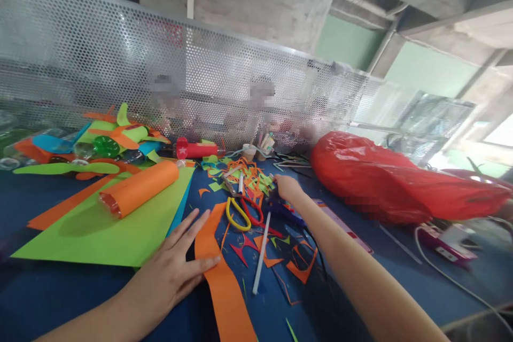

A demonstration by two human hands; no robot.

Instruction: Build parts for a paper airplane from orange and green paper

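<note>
One orange paper strip (226, 288), left hand (170, 262) nearer.
Long axis roughly 12 to 6, near end veering toward 5. Left hand spread, ungripping, thumb across strip's left edge; right hand (288, 188), off at strip's 1 o'clock, closed round apparent glue gun (276, 204).

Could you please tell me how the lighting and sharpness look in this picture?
Head view: glare on the red bag, a washed-out bright patch at far right, soft shadow beside the orange-wrapped bottle, blurred edges, pixelated patches over the metal mesh.
</note>
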